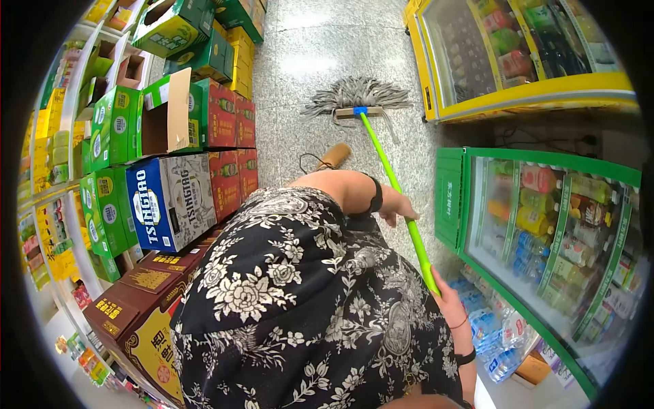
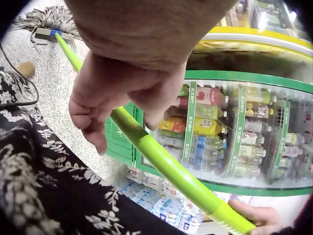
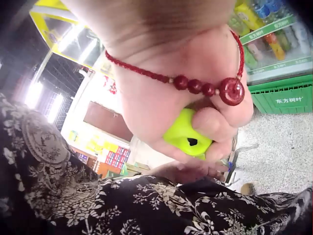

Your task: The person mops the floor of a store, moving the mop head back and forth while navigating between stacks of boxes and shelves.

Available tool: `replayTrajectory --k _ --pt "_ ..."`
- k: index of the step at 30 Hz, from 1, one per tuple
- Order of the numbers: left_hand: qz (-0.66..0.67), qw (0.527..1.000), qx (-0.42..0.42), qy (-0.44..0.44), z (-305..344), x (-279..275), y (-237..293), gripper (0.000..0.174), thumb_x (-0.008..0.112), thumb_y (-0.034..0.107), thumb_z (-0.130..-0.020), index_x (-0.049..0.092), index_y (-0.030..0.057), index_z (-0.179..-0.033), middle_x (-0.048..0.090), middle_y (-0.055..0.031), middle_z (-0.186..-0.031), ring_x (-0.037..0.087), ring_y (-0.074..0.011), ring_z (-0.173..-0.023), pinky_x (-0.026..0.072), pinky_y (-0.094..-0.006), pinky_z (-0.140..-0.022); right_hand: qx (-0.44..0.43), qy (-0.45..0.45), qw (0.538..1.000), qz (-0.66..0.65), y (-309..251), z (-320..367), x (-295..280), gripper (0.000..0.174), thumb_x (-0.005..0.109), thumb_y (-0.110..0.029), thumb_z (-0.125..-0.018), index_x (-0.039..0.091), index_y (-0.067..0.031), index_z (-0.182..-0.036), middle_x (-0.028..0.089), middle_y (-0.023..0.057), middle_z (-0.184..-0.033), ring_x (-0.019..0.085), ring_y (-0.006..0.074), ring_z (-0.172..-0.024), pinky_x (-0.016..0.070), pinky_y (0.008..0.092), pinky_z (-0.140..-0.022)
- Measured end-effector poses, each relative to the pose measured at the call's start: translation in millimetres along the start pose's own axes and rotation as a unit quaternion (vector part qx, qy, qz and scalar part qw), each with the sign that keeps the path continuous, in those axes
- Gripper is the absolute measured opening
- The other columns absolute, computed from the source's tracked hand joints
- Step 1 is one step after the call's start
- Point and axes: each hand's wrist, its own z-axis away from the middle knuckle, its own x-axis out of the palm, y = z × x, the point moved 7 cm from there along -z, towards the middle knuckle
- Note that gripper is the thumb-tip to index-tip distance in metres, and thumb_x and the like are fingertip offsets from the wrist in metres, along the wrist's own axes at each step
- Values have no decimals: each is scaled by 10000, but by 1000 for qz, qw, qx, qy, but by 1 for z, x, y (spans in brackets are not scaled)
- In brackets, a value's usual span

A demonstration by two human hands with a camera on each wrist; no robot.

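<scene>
A mop with grey strands (image 1: pixel 357 95) lies spread on the floor, its bright green handle (image 1: pixel 388 167) slanting down toward the person. The left hand (image 1: pixel 398 206) is partway along the handle; in the left wrist view that hand (image 2: pixel 127 88) straddles the green pole (image 2: pixel 166 161), fingers on one side and thumb on the other, loosely bent around it. Lower down, the right hand (image 1: pixel 449 303) grips the handle near its top end. The right wrist view shows the right hand (image 3: pixel 181 107) with fingers curled round the green handle end (image 3: pixel 188 134).
Stacked drink cartons (image 1: pixel 167 198) and shelves (image 1: pixel 75 143) line the left side. On the right stand a yellow-framed cooler (image 1: pixel 531 95) and a green-framed cooler (image 1: pixel 552 163), with packs of bottled water (image 1: pixel 487 327) beside it. A brown shoe (image 1: pixel 335 155) rests on the speckled floor (image 1: pixel 293 68).
</scene>
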Motion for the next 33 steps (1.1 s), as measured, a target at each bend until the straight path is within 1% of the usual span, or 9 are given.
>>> replayTrajectory --k 4,6,9,14,19,22,23,27,33 --pt "0 995 9 95 3 -59 3 505 487 519 -785 561 94 -1047 627 -157 -808 592 -221 -629 454 -351 -564 12 -8 998 60 -27 -59 -11 543 524 -86 -809 335 -106 -1317 570 98 -744 522 133 -612 430 272 -583" --pt "57 975 67 206 -8 -120 1 484 491 493 -791 605 46 -940 622 -130 -749 595 -231 -606 474 -371 -589 -4 1 999 -35 -38 -112 -15 545 515 -109 -822 314 -107 -1328 540 65 -682 504 124 -570 423 267 -551" --pt "105 950 69 287 4 -225 -8 465 508 463 -791 618 18 -870 611 -123 -725 591 -220 -578 485 -387 -598 -28 -2 999 -21 -89 -204 -23 552 499 -126 -835 280 -103 -1341 514 44 -641 489 120 -544 424 261 -536" --pt "95 891 41 441 56 -420 -24 421 532 400 -788 626 9 -912 621 -163 -908 612 -264 -826 479 -358 -758 -8 -18 999 -28 -192 -362 -40 579 498 -158 -832 250 -117 -1354 512 51 -631 493 123 -542 438 268 -542" --pt "77 889 47 449 130 -542 -6 391 541 369 -781 620 34 -968 599 -166 -1001 574 -286 -943 458 -353 -809 -2 -5 999 44 -246 -499 -82 592 511 -211 -818 262 -138 -1350 576 116 -702 549 174 -579 457 299 -583" --pt "121 871 58 473 136 -590 -4 357 535 337 -785 625 39 -959 599 -171 -996 577 -292 -934 462 -362 -801 -62 14 998 23 -287 -546 -100 588 511 -212 -818 268 -138 -1348 577 124 -731 550 171 -586 457 293 -590" --pt "145 865 59 476 134 -604 -5 343 529 319 -787 625 34 -952 599 -173 -993 577 -292 -936 463 -361 -798 -15 3 1000 25 -295 -552 -104 588 512 -201 -816 270 -134 -1348 579 121 -754 548 165 -591 455 295 -585" --pt "148 868 50 471 137 -627 -7 318 509 271 -792 614 22 -958 609 -168 -970 590 -286 -912 475 -359 -768 -14 -20 1000 7 -319 -558 -101 606 519 -197 -808 260 -131 -1352 582 113 -750 548 161 -604 449 294 -585" --pt "124 875 41 466 117 -593 -19 361 507 301 -787 597 -11 -945 620 -170 -883 617 -271 -782 493 -355 -694 -9 -25 997 69 -291 -515 -78 621 517 -219 -809 236 -133 -1356 587 220 -815 589 275 -710 455 338 -662"
